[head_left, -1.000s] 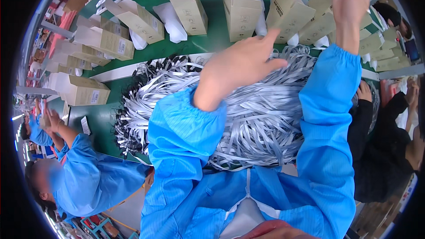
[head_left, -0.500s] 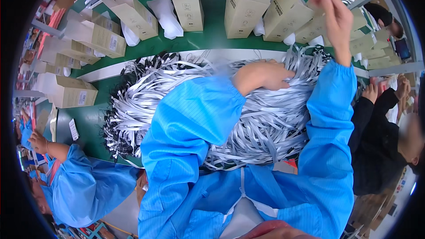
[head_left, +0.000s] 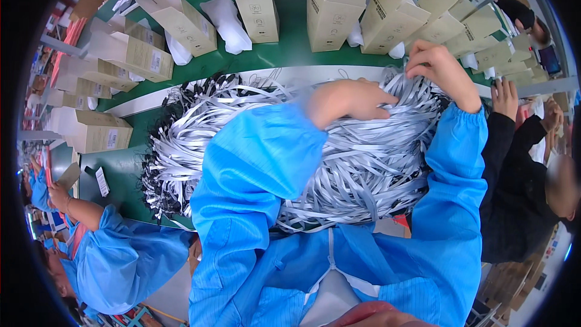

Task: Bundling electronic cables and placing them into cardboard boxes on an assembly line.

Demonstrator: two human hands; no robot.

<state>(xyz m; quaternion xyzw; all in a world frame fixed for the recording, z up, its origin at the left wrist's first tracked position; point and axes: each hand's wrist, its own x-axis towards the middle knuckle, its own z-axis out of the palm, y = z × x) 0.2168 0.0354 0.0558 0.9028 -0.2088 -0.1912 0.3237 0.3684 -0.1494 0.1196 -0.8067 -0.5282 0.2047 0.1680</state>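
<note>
A broad heap of silver-grey lanyards (head_left: 363, 157) with black cord ends lies across the green table in front of me. My left hand (head_left: 357, 98) rests on the upper part of the heap, thumb and fingers closed around some of the straps. At the heap's upper right end is my right hand (head_left: 439, 71), its fingers bent together in a pinch beside the lanyard ends. What sits between those fingertips, if anything, is too small to make out.
Open beige cartons (head_left: 336, 15) stand in an arc along the far side, with white wrapped items (head_left: 227, 24) between them. A white strip (head_left: 302, 74) runs behind the heap. A co-worker in blue (head_left: 127, 254) is at left, another in black (head_left: 514, 188) at right.
My right hand has come down from in front of the cartons to the heap's upper right end. My left hand has shifted slightly left. The left co-worker's hand has moved.
</note>
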